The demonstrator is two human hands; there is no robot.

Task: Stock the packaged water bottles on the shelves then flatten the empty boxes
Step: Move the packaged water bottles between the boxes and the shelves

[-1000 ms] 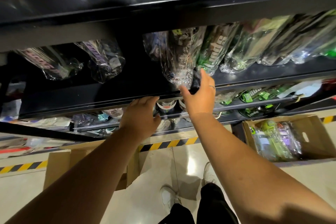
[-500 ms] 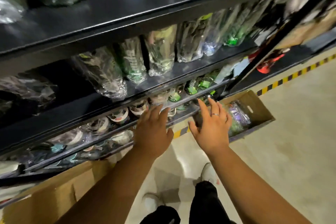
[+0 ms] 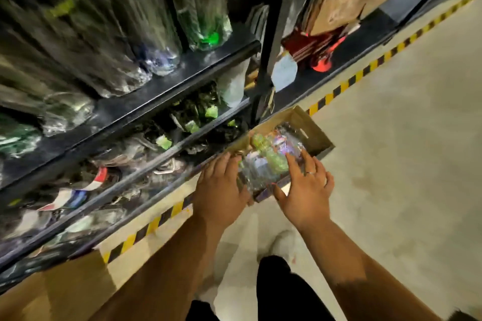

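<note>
A brown cardboard box stands on the floor by the shelf foot, holding clear plastic-wrapped water bottles with green and purple parts. My left hand is over the box's near left corner with fingers extended. My right hand is spread over the bottles at the near right, a ring on one finger. Neither hand visibly grips anything. Wrapped bottles stand in rows on the black shelves.
A second cardboard box sits on the floor at the lower left. Yellow-black hazard tape runs along the shelf base. A black upright post divides the shelving; brown packages and red items lie to its right. My shoes show below.
Both hands came down from the shelf edge to the box of bottles on the floor. The view swung down and to the right.
</note>
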